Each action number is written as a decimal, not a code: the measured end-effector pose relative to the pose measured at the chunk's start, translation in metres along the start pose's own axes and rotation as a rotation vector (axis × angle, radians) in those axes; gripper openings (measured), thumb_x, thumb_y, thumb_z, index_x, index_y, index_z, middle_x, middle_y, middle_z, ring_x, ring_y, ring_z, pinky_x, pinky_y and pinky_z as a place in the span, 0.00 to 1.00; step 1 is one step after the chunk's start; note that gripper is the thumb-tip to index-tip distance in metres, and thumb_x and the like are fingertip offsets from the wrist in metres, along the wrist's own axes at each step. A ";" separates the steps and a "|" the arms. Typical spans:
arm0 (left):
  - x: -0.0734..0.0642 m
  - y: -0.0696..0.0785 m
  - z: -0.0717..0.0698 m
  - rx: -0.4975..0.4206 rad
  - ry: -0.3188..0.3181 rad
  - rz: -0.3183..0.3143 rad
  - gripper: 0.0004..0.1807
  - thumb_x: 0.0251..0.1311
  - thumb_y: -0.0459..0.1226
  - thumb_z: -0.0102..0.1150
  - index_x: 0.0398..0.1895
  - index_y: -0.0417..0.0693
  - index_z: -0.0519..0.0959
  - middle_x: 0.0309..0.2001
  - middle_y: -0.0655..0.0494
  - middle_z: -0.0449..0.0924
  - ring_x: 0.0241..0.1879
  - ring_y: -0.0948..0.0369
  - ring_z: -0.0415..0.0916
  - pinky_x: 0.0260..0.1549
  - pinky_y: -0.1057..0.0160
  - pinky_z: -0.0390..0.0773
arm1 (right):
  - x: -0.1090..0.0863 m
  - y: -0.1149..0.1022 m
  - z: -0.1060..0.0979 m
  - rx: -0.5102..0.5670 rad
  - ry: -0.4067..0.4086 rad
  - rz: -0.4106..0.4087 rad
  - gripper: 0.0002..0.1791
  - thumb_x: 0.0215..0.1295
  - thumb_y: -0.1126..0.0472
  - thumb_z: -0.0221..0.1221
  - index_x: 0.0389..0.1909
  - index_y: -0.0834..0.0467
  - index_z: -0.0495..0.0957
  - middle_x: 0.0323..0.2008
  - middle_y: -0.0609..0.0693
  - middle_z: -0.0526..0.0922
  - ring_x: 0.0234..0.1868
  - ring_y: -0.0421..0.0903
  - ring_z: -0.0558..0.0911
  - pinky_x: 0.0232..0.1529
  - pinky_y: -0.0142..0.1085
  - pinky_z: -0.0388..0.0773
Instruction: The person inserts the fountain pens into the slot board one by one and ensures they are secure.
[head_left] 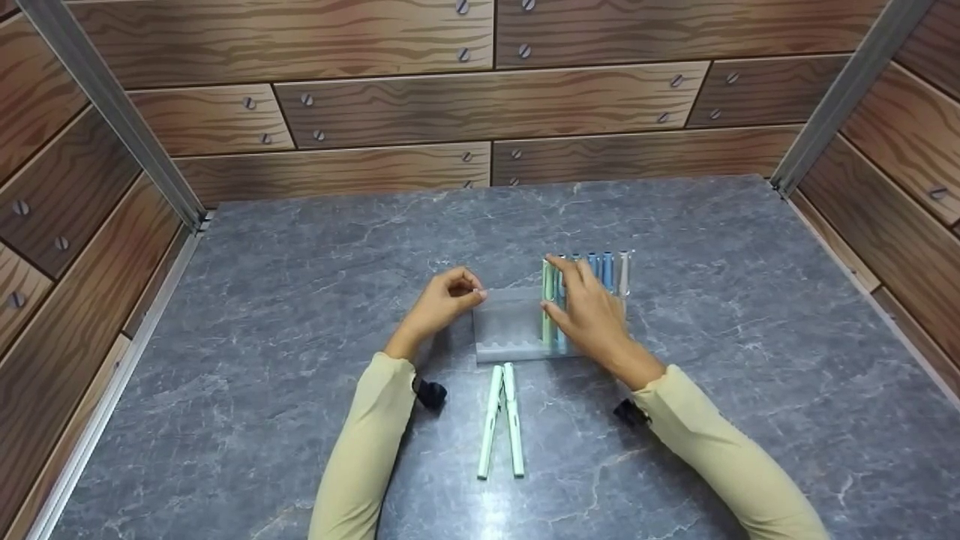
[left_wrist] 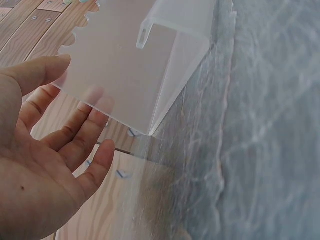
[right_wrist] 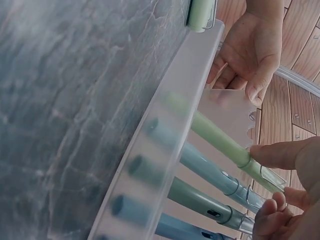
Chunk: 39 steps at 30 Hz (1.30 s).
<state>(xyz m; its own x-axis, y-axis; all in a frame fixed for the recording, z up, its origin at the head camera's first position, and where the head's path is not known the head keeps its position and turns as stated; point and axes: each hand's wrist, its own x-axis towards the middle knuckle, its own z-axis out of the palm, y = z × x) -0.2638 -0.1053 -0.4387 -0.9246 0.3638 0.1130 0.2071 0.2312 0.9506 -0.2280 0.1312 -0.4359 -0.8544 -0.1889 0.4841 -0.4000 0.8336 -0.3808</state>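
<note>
A clear plastic pen stand [head_left: 510,319] with a notched top edge stands on the table. With thumb and index finger my left hand [head_left: 442,300] pinches its left upper edge; the other fingers spread loosely behind the panel [left_wrist: 120,60] in the left wrist view. My right hand [head_left: 596,311] holds the upper part of a light green pen [right_wrist: 217,132] leaning in the stand, thumb on one side and fingers on the other. Beside that pen lean a light blue pen [right_wrist: 202,165], a dark green pen [right_wrist: 192,197] and several more, partly hidden by the right hand.
Two light green pens [head_left: 489,427] lie on the grey marbled table [head_left: 300,300] in front of the stand, their far ends close together. Blue pens [head_left: 607,264] and a greyish pen [head_left: 624,274] fill the stand's right end. Wood-patterned walls [head_left: 390,112] enclose the table.
</note>
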 end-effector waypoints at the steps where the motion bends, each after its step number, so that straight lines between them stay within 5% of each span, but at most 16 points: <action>1: 0.002 -0.004 0.000 0.000 0.001 -0.004 0.07 0.60 0.30 0.60 0.36 0.33 0.75 0.33 0.52 0.78 0.30 0.67 0.71 0.34 0.69 0.70 | 0.000 0.000 0.000 -0.005 -0.004 0.001 0.38 0.52 0.59 0.71 0.65 0.54 0.68 0.39 0.55 0.72 0.24 0.46 0.68 0.17 0.37 0.66; 6: 0.014 -0.030 0.002 -0.004 0.011 -0.018 0.05 0.60 0.33 0.62 0.36 0.41 0.76 0.32 0.61 0.77 0.31 0.66 0.72 0.33 0.68 0.71 | 0.001 0.001 0.000 -0.013 -0.023 0.006 0.38 0.53 0.60 0.70 0.67 0.55 0.67 0.40 0.56 0.72 0.25 0.46 0.66 0.18 0.35 0.64; 39: 0.014 -0.030 0.002 -0.007 0.014 -0.019 0.05 0.59 0.34 0.62 0.35 0.42 0.77 0.33 0.58 0.79 0.31 0.66 0.74 0.34 0.68 0.72 | -0.004 -0.003 -0.004 -0.018 -0.078 -0.012 0.43 0.54 0.54 0.69 0.70 0.57 0.62 0.35 0.53 0.73 0.24 0.45 0.68 0.20 0.35 0.67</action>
<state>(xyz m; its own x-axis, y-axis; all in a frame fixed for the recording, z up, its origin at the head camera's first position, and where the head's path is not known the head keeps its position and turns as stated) -0.2828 -0.1056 -0.4661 -0.9329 0.3463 0.0986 0.1869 0.2316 0.9547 -0.2220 0.1317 -0.4337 -0.8729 -0.2385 0.4256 -0.4054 0.8398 -0.3610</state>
